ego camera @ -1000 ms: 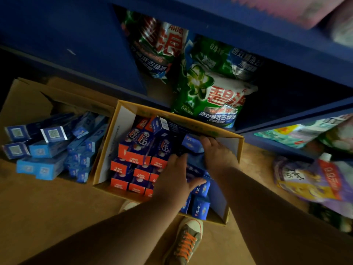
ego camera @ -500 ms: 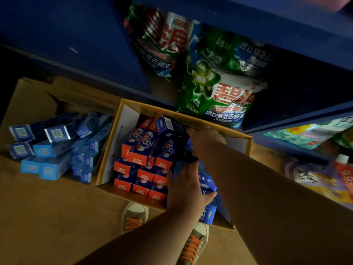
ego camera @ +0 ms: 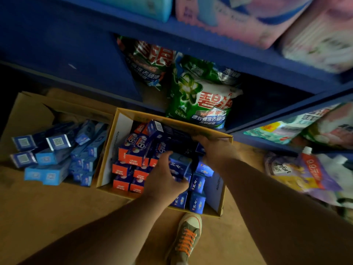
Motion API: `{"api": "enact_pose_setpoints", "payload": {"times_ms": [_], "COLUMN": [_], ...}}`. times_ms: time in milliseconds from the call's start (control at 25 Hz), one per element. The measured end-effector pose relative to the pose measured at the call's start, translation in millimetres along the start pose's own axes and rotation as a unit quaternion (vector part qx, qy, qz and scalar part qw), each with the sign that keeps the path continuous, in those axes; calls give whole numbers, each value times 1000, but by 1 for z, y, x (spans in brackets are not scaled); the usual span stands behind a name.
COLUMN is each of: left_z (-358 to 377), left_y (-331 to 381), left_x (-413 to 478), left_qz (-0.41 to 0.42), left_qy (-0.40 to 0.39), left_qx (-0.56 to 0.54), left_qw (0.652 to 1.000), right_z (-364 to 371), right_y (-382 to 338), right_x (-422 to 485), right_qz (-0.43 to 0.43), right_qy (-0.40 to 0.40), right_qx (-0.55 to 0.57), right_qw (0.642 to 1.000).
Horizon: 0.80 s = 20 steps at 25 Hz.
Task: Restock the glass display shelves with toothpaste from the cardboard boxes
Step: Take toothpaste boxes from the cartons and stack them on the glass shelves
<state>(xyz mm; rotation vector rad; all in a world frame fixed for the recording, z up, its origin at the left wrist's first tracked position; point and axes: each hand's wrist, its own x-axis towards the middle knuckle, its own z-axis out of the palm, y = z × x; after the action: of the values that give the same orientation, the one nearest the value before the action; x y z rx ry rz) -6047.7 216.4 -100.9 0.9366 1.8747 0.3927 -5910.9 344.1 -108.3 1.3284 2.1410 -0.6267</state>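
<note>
— Left hand [ego camera: 166, 180] has slid toward 9 o'clock inside the box [ego camera: 172, 122] since half a second back, and its thumb now lies over a blue carton [ego camera: 180, 164]. Only one shoe [ego camera: 188, 238] shows now, where two did.

— And the right hand [ego camera: 217, 153]?

— Much where it was, at the box's 2 o'clock corner, fingers dipped among the dark cartons. Whether they hold one I cannot tell; they are hidden.

— So the left one has a grip?

— Yes, fingers and thumb are curled round that carton. It sits near the middle of the box, raised a little above the other blue ones at 4 o'clock. Orange cartons [ego camera: 133, 155] fill the 9 o'clock half.

— How would you lift it?

— Straight up, I'd judge, so the neighbours packed against it don't tip out. Cardboard that thin dents, so hold the long sides, not the flaps. Better still, gather several of one kind between both hands, printed faces one way.

— Where do they go?

— No glass shelves in sight from here. There's only the blue shelf [ego camera: 248, 60] at 12 o'clock with a detergent bag [ego camera: 202, 96], and a second box [ego camera: 34, 104] of pale cartons at 9 o'clock. Restocking looks barely begun, since both boxes are well filled.
</note>
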Motion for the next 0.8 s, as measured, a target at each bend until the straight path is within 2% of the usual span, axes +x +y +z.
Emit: {"api": "enact_pose_setpoints", "payload": {"times_ms": [120, 200, 400, 560, 720, 800], "left_z": [-31, -54, -122, -178, -218, -232], "left_y": [10, 24, 78, 118, 145, 155], "left_x": [-19, -36, -77, -119, -164, -195], "left_qz": [-18, -21, -14, 48, 78, 93], "left_qy": [7, 23, 62, 82, 111, 140], "left_qx": [-45, -72, -101, -96, -105, -117], "left_qw": [999, 997, 993, 991, 985, 979], "right_z": [-26, -51, -113, -167, -202, -214], "right_y": [-2, -5, -18, -33, -51, -55], "right_x": [-35, -64, -146, -217, -276, -309], "right_qz": [43, 103, 227, 257, 248, 249], "right_qy": [44, 86, 174, 237, 291, 322], "right_qx": [67, 143, 322, 383, 414, 445], "right_qw": [996, 981, 903, 855, 826, 798]}}
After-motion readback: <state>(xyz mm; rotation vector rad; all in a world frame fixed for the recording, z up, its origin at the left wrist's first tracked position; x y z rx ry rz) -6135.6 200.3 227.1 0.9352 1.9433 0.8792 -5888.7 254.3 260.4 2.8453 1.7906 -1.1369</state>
